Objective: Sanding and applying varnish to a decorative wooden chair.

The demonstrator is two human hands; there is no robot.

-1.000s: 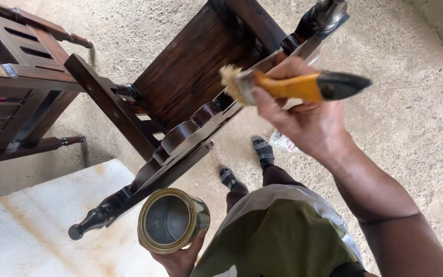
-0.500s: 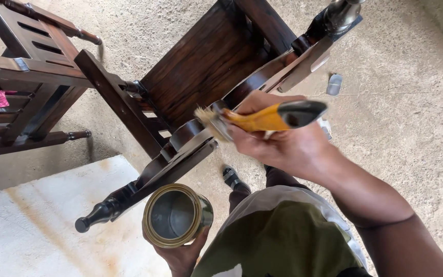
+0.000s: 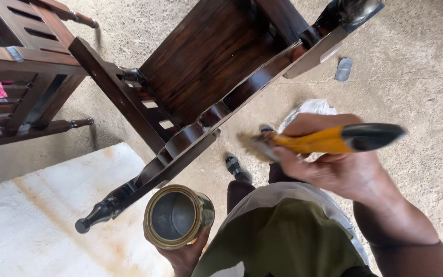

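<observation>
We hold an open tin [image 3: 176, 215] in our left hand [image 3: 185, 256], below the tipped chair [image 3: 216, 87]. Our right hand [image 3: 334, 164] holds a brush [image 3: 329, 141] to the chair's right. Another chair [image 3: 21, 72] stands far left.

The paintbrush [image 3: 329, 141] bristles are smeared by motion blur, so their shape cannot be told. The left hand [image 3: 185, 254] lies mostly hidden beneath the open tin [image 3: 178, 215], whose contents are unclear. The dark wooden chair [image 3: 216, 87] is cut off by the top edge.
</observation>
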